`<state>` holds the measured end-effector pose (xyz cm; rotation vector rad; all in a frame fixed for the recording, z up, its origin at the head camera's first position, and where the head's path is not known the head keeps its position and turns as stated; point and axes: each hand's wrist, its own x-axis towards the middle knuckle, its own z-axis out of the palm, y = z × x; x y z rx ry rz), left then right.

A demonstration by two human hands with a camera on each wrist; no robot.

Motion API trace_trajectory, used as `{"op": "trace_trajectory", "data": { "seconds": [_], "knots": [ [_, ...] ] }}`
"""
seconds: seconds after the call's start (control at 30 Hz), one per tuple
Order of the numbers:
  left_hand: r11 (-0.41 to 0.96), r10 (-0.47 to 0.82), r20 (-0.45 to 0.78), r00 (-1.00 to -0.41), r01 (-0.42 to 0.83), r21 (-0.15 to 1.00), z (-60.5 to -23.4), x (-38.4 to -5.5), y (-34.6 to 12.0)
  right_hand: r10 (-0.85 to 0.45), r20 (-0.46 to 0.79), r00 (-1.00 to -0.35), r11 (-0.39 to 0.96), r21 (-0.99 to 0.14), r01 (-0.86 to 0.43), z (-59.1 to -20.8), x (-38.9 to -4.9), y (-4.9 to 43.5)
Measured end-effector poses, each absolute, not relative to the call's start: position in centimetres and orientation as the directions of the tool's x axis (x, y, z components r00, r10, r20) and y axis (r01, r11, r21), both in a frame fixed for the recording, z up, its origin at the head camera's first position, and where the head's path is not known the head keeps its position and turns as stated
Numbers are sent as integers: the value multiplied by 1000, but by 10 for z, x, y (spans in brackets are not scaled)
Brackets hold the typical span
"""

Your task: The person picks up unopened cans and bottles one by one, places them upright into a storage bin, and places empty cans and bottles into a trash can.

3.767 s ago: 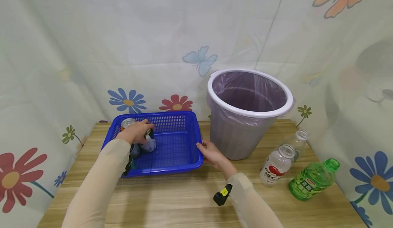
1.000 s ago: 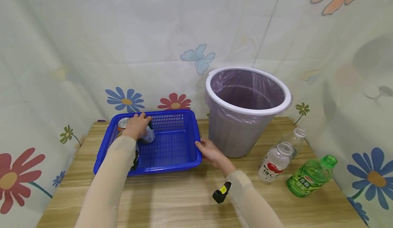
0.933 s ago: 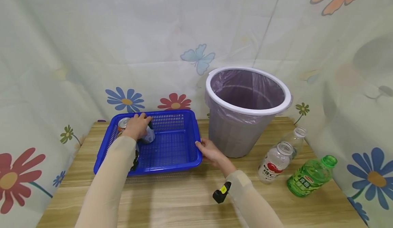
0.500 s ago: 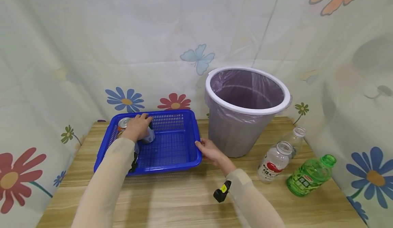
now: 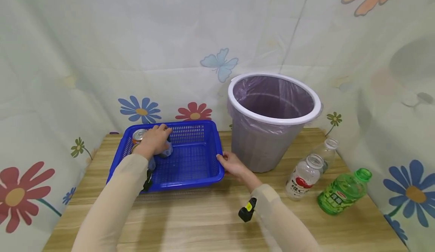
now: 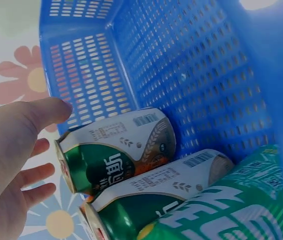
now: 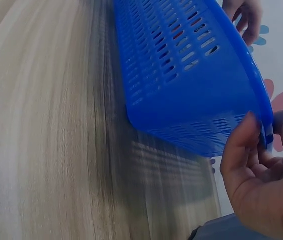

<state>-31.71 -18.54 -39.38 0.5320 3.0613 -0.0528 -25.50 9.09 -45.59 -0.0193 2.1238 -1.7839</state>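
A blue plastic basket (image 5: 192,165) with slotted walls holds several drink cans at its left end. My left hand (image 5: 154,140) is over the cans, palm down. In the left wrist view its thumb and fingers are spread beside the top of a green-and-white can (image 6: 119,145), with a gap between. A similar can (image 6: 156,190) and a green can with white lettering (image 6: 236,215) lie alongside. A can with a silver top (image 5: 139,134) shows left of the hand. My right hand (image 7: 269,185) pinches the basket's right rim between thumb and fingers.
A grey bin (image 5: 261,150) with a white rim and purplish liner stands right of the basket. Two clear bottles, one with a red-marked label (image 5: 300,182), and a green bottle (image 5: 343,193) stand at the right of the wooden table (image 5: 190,222). Flower-printed curtain surrounds it.
Over the last few seconds my left hand has moved slightly up and back over the cans; its thumb is now hidden in the head view. My right hand stays on the rim.
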Motion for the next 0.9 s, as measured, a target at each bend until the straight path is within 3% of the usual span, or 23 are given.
{"op": "trace_trajectory", "data": {
  "seconds": [0.43, 0.9],
  "knots": [
    [920, 393, 26, -919, 392, -25, -395, -306, -184, -138, -179, -974, 387, -915, 113, -458, -254, 92],
    [898, 438, 62, -897, 439, 7, -391, -299, -173, -159, 117, -980, 619, -762, -191, -450, -238, 109]
  ]
}}
